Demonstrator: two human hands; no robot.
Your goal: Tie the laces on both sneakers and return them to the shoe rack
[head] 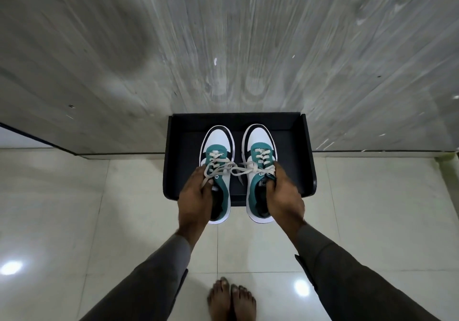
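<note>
Two white, teal and black sneakers sit side by side over a black shoe rack [308, 157], toes pointing at the wall. My left hand [192, 196] grips the left sneaker [218, 144] at its collar, fingers inside the opening. My right hand [283, 196] grips the right sneaker [259, 142] the same way. Both heels stick out past the rack's front edge. The cream laces [233, 169] show loops on each shoe, and the loops spill into the gap between the shoes. Whether the soles rest on the rack I cannot tell.
The rack stands against a grey streaked wall [223, 47] on a glossy pale tiled floor [74, 209]. My bare feet [232, 298] stand on the tiles just behind the rack. A dark skirting line [37, 135] runs along the wall's foot at left.
</note>
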